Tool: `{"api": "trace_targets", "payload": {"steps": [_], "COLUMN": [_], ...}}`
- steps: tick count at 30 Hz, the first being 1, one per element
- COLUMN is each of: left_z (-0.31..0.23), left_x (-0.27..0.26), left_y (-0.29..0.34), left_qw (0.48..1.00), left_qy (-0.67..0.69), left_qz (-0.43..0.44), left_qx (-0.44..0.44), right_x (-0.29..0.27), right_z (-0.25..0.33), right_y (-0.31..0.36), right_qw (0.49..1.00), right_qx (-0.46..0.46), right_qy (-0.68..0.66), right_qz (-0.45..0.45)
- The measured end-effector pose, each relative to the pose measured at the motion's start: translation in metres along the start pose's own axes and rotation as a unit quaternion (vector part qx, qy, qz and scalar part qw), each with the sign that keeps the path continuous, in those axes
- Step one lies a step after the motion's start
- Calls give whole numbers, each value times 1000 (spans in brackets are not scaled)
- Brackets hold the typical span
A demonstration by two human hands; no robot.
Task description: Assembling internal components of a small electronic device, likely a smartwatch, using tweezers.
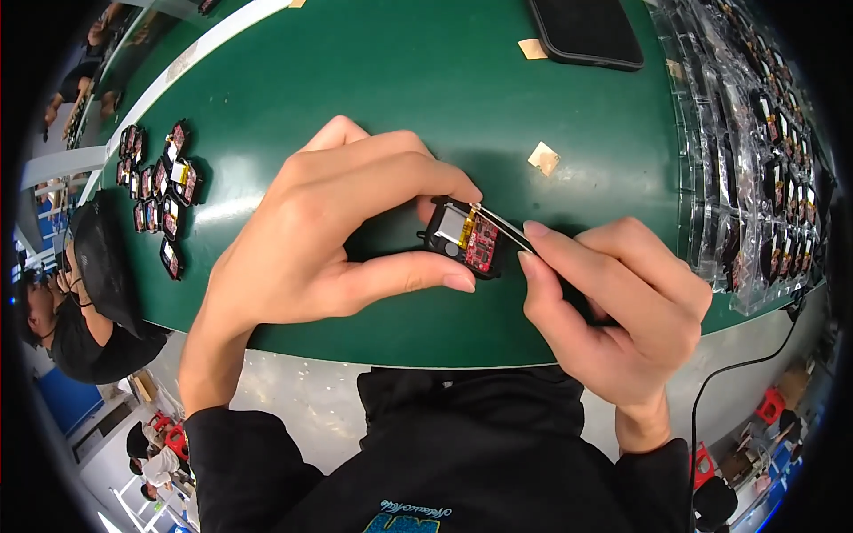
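Between the thumb and fingers of my left hand (333, 226) is a small black device housing (460, 238), held just over the green table. Its open face shows a silver battery-like block, a strip of yellow tape and a red circuit board (482, 244). My right hand (617, 306) pinches a pair of thin metal tweezers (508, 231) between thumb and forefinger. The tweezer tips reach the housing's upper edge, close to my left fingertip. Whether the tips grip anything is too small to tell.
Several similar open housings (169, 182) lie on the table (355, 71) at the left. Stacked clear trays (755, 178) of such units stand along the right edge. A black phone (586, 31) lies at the far side, near small beige paper pieces (544, 159). A person (80, 302) sits at left.
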State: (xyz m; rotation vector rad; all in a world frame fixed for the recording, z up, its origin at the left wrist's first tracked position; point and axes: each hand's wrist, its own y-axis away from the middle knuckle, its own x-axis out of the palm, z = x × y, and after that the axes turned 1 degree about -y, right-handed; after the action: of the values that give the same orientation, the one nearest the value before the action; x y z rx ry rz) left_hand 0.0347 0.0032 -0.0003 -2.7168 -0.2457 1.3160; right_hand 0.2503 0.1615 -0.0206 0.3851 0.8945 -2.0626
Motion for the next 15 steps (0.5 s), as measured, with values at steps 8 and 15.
{"api": "trace_targets", "payload": {"steps": [8,15], "left_z": [7,12], "left_x": [-5,-7], "left_y": [1,1], "left_qw": [999,999], "left_qy": [15,33], "left_qz": [31,42], "left_qx": [-5,6], "right_x": [-10,-12], "right_z": [2,0], "right_y": [-5,-6], "right_qw": [996,991], "right_qx": [56,85], "right_qy": [-52,-78], "right_qz": [37,68]}}
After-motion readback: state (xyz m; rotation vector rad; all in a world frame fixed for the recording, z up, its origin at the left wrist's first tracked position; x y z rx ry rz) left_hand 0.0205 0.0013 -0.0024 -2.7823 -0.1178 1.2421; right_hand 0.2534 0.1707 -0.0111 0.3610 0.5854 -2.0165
